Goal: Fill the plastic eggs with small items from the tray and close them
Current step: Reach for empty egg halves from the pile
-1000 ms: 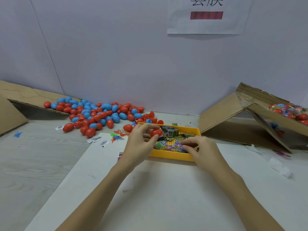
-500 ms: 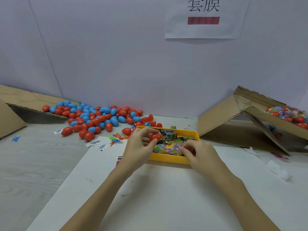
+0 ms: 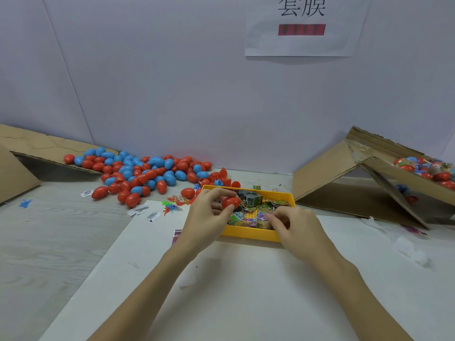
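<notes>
the left hand (image 3: 206, 215) grips a red egg (image 3: 231, 202) over the near-left part of the yellow tray (image 3: 248, 231), while the right hand (image 3: 294, 223) has its fingertips curled down among the packets (image 3: 248, 215) there, pinching at one as far as can be told. judging by the heap of eggs (image 3: 138, 172) on the left, most of the job is left (the box (image 3: 406, 178) on the right holds some that look finished). whether the held egg is open or already filled is hidden by the fingers, and the picked item is too small to make out.
</notes>
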{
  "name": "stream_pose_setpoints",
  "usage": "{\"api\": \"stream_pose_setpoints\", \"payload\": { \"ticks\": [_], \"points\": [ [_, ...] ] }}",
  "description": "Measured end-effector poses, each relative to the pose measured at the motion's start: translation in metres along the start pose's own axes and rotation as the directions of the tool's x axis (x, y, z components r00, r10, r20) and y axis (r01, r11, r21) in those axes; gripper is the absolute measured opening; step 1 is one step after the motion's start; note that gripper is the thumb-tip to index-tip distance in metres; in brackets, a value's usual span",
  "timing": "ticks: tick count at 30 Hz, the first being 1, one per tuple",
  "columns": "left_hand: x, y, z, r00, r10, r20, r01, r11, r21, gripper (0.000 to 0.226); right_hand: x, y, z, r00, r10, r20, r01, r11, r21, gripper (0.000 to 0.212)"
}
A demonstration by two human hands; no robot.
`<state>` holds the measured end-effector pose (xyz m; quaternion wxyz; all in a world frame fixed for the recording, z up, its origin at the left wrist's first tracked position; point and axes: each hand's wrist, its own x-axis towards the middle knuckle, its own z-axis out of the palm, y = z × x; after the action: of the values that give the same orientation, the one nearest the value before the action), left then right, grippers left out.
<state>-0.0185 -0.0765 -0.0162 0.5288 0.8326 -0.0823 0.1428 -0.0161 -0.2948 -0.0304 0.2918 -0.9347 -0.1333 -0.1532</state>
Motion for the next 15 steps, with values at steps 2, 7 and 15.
{"api": "stream_pose_setpoints", "payload": {
  "ticks": [2,7,15],
  "points": [
    [0.0,0.0,0.0,1.0,-0.003,0.001,0.003,1.0,0.001,0.025,-0.001,-0.001,-0.001,0.999,0.024,-0.045,-0.022,0.999,0.039,0.022],
    [0.001,-0.001,0.0,1.0,-0.002,-0.002,0.002,1.0,0.005,0.026,-0.002,-0.007,-0.004,0.997,0.059,-0.055,-0.052,0.992,0.118,0.017],
    [0.0,0.0,0.0,1.0,0.002,-0.005,-0.002,1.0,0.003,0.026,-0.004,-0.014,-0.001,0.994,0.03,0.108,-0.029,1.0,-0.01,0.025]
  ]
}}
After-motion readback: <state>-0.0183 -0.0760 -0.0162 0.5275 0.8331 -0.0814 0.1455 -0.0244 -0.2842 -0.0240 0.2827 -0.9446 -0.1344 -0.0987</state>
